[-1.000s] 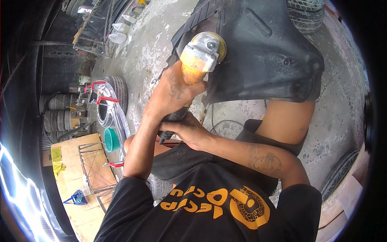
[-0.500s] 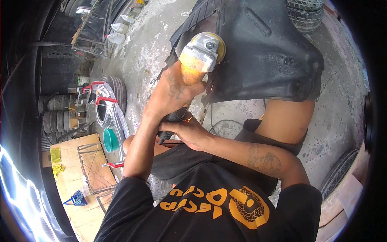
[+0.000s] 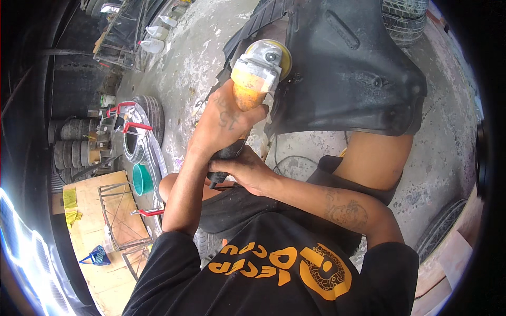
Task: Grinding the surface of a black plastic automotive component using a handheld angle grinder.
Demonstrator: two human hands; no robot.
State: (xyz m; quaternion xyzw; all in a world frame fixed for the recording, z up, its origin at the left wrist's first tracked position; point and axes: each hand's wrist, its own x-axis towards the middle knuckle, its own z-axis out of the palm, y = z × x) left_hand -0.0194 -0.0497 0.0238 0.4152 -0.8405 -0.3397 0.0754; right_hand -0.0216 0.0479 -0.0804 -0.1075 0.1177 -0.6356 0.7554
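Note:
I hold an angle grinder [image 3: 249, 87] with a yellow-orange body, a silver head and a dark rear handle. My left hand [image 3: 225, 118] wraps round its body just behind the head. Lower down, my right hand [image 3: 247, 171] is closed round the dark rear handle, with part of the grip hidden behind my left wrist. The round yellowish disc [image 3: 285, 57] lies over the left edge of a large black moulded plastic panel [image 3: 327, 79]. Whether the disc touches the panel, I cannot tell. The panel's near edge rests at my bare right knee [image 3: 377, 155].
Left of me stand a tyre [image 3: 153, 118], a silver car part with red clamps [image 3: 138, 126] and a green bucket [image 3: 142, 179]. White jugs [image 3: 153, 46] sit farther off. Stacked tyres [image 3: 403, 21] stand behind the panel. A dark cable [image 3: 295, 157] loops on the floor.
The grinder has shifted slightly up and left, while the panel appears slightly lower and to the right. A small orange glint near my right hand is gone. Both grips are unchanged.

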